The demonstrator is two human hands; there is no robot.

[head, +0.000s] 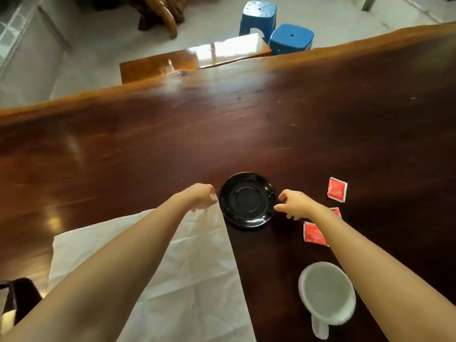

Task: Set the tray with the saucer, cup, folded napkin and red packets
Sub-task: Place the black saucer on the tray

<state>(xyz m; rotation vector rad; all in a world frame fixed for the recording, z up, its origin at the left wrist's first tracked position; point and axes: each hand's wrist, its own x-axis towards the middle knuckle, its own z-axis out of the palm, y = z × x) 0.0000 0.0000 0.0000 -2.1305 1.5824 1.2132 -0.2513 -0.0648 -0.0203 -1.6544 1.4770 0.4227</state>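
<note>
Dark wooden table (246, 124): both hands (left (201, 195), right (293, 203)) flank black saucer (247, 200).

A single wide-angle head-worn view looks forward and steeply down along both bare forearms onto a dark polished wooden table (172, 144), close above its near edge. The far table edge curves across the upper frame, with pale floor and two blue plastic stools (276, 28) beyond.
</note>
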